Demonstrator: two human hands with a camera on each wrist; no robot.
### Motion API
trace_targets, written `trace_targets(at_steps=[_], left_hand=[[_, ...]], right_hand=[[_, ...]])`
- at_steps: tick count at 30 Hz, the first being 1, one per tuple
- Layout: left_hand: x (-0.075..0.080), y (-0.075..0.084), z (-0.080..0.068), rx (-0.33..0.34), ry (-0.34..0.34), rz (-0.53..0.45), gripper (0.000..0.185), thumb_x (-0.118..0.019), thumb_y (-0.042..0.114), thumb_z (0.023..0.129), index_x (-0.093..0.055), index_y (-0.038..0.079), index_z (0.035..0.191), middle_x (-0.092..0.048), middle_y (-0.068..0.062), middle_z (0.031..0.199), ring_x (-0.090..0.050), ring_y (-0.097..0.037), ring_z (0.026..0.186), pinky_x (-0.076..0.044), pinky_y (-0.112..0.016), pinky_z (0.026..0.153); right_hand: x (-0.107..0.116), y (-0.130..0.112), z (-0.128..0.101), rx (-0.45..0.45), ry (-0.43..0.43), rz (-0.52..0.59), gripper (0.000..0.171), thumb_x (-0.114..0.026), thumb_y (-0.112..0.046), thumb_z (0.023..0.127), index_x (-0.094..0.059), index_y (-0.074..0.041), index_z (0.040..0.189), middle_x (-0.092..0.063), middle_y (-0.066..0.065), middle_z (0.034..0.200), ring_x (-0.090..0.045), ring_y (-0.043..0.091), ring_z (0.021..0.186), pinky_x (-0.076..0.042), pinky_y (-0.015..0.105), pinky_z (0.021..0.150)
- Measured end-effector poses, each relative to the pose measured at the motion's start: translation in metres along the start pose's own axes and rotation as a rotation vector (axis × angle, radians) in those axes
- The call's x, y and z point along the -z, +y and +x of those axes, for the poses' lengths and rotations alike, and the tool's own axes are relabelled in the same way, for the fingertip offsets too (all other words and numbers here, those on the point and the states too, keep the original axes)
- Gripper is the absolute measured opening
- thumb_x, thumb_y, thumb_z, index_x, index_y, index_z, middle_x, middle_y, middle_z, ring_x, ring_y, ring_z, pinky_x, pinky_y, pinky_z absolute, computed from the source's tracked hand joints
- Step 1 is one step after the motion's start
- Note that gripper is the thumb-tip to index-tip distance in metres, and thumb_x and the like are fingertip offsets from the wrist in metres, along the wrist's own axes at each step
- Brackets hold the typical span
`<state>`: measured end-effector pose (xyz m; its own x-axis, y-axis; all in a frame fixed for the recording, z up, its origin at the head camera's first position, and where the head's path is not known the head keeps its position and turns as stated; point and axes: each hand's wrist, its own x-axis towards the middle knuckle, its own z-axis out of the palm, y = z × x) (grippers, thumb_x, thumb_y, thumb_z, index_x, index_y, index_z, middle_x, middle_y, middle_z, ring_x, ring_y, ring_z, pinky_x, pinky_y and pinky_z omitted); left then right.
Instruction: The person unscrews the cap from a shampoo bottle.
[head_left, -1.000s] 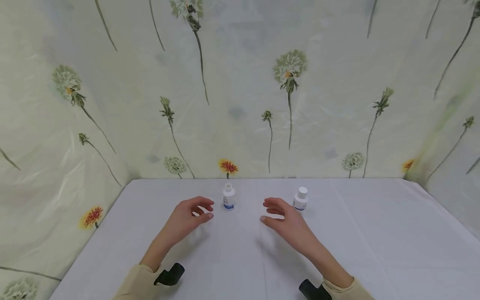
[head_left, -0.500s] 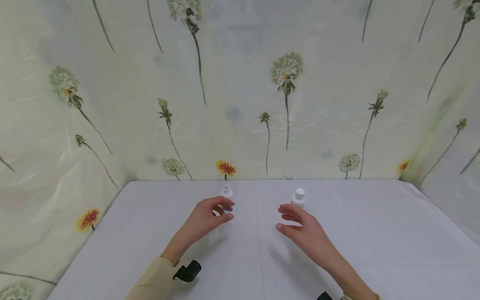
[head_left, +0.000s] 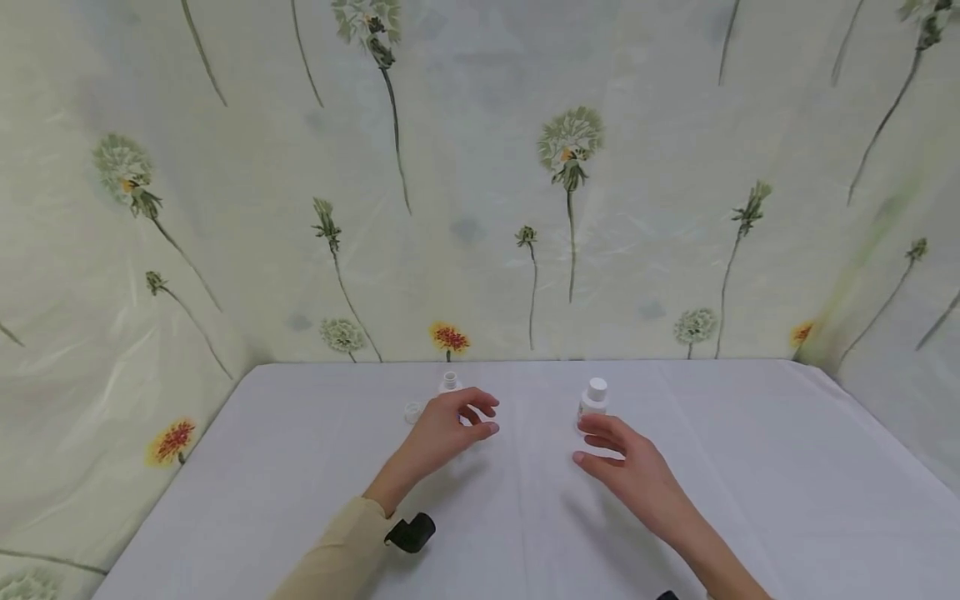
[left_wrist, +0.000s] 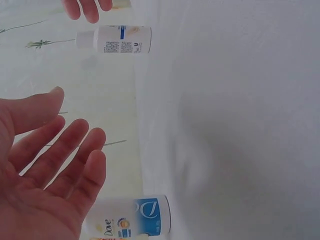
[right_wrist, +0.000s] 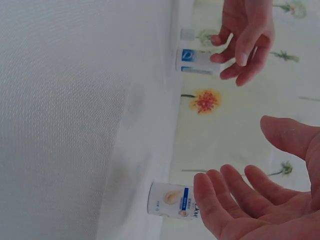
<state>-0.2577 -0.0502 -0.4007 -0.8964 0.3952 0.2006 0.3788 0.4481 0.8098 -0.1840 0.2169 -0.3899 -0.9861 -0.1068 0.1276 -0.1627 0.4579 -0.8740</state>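
Observation:
Two small white Dove bottles stand upright on the white-covered table. The left bottle has an uncovered neck, and its white cap lies on the cloth just left of it. The right bottle wears its white cap. My left hand hovers in front of the left bottle, hiding most of it; its fingers are loosely bent and hold nothing. Near the right bottle, partly covering its base, my right hand hangs with relaxed, parted fingers. In the left wrist view, the left bottle shows a blue label.
White cloth covers the table, with light creases. Behind it hangs a pale backdrop printed with dandelions, meeting the table's far edge. A black wrist device sits at the left sleeve.
My left hand has moved right, across the front of the left bottle, and the cap behind it has come into view. My right hand has shifted right and slightly nearer. The bottles stay standing.

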Motion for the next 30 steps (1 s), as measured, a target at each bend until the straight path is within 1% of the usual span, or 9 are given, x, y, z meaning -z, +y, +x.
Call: trace_targets(at_steps=[4, 9, 12, 18, 25, 30], left_hand=[[-0.01, 0.002, 0.008, 0.019, -0.036, -0.017, 0.022, -0.072, 0.018, 0.091, -0.068, 0.017, 0.113, -0.068, -0.003, 0.104, -0.06, -0.015, 0.089, -0.052, -0.028, 0.067], [-0.019, 0.006, 0.017, 0.034, -0.071, 0.009, 0.024, -0.073, 0.019, 0.09, -0.068, 0.014, 0.113, -0.066, 0.004, 0.098, -0.06, -0.015, 0.088, -0.052, -0.027, 0.067], [-0.023, 0.007, 0.021, 0.048, -0.074, 0.019, 0.025, -0.073, 0.019, 0.09, -0.068, 0.013, 0.114, -0.066, 0.006, 0.097, -0.06, -0.015, 0.088, -0.052, -0.027, 0.067], [-0.031, 0.007, 0.03, 0.075, -0.076, 0.008, 0.027, -0.073, 0.019, 0.091, -0.068, 0.011, 0.116, -0.065, 0.007, 0.097, -0.059, -0.016, 0.089, -0.051, -0.027, 0.069], [-0.043, 0.006, 0.04, 0.087, -0.07, -0.023, 0.028, -0.072, 0.021, 0.091, -0.067, 0.012, 0.117, -0.065, 0.008, 0.098, -0.059, -0.013, 0.089, -0.051, -0.025, 0.07], [-0.049, 0.008, 0.048, 0.093, -0.05, -0.03, 0.027, -0.071, 0.021, 0.091, -0.067, 0.012, 0.117, -0.065, 0.008, 0.097, -0.059, -0.014, 0.088, -0.051, -0.025, 0.069]], right_hand=[[0.006, 0.006, 0.002, -0.017, 0.014, -0.029, 0.051, -0.072, -0.021, 0.092, -0.052, -0.003, 0.136, -0.058, 0.016, 0.133, -0.055, 0.031, 0.123, -0.05, 0.036, 0.093], [0.012, 0.01, 0.006, -0.042, 0.029, -0.064, 0.051, -0.071, -0.02, 0.092, -0.052, -0.001, 0.135, -0.058, 0.019, 0.133, -0.056, 0.033, 0.122, -0.051, 0.038, 0.091], [0.015, 0.013, 0.008, -0.044, 0.031, -0.081, 0.051, -0.071, -0.02, 0.092, -0.052, 0.0, 0.135, -0.057, 0.02, 0.133, -0.056, 0.035, 0.121, -0.051, 0.041, 0.092], [0.021, 0.022, 0.016, -0.062, 0.031, -0.115, 0.049, -0.069, -0.02, 0.093, -0.051, 0.001, 0.134, -0.056, 0.022, 0.134, -0.054, 0.038, 0.122, -0.049, 0.047, 0.093], [0.027, 0.031, 0.027, -0.098, 0.037, -0.124, 0.049, -0.067, -0.018, 0.094, -0.049, 0.002, 0.135, -0.054, 0.024, 0.135, -0.053, 0.04, 0.124, -0.048, 0.048, 0.095], [0.029, 0.035, 0.034, -0.123, 0.025, -0.134, 0.051, -0.066, -0.017, 0.095, -0.046, 0.004, 0.137, -0.052, 0.025, 0.136, -0.051, 0.041, 0.125, -0.047, 0.05, 0.096]])
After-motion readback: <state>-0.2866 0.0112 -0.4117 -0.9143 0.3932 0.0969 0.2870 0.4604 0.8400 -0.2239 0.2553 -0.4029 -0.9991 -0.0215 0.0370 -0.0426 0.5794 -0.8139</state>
